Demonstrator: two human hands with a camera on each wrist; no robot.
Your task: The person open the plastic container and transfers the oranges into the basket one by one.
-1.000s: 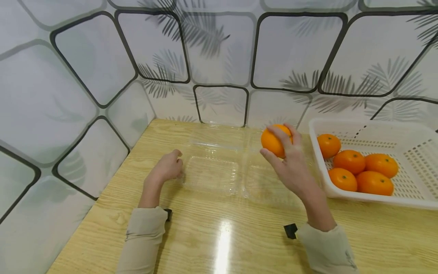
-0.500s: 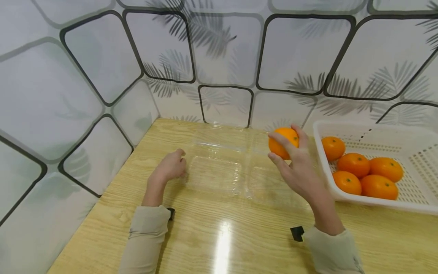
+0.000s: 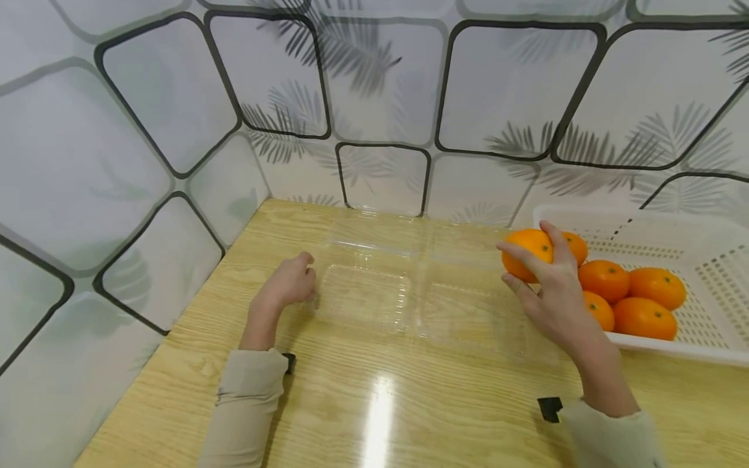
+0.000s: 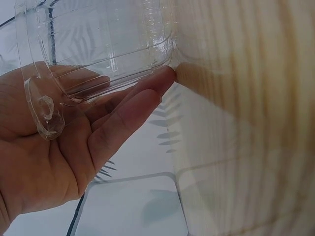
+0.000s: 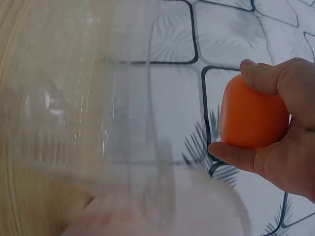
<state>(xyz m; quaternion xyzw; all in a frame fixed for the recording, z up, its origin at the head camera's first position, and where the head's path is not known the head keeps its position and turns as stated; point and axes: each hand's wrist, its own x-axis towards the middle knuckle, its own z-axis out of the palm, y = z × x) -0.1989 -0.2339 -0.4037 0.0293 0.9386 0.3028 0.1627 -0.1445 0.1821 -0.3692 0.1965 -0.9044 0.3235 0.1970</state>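
My right hand grips an orange between thumb and fingers, above the left rim of the white basket. The right wrist view shows the same orange held clear of any surface. My left hand is at the left edge of a clear plastic container. In the left wrist view its fingers reach fairly straight along the container's side, and the thumb shows through the plastic. A second clear section lies to the right; whether the two are joined I cannot tell.
Several oranges sit in the left part of the basket, some partly hidden by the right hand. Behind the wooden table stands a patterned wall, which also runs along the left side.
My right hand has moved right with the orange, from over the right clear section to the basket's left rim. The left hand has stayed by the container.
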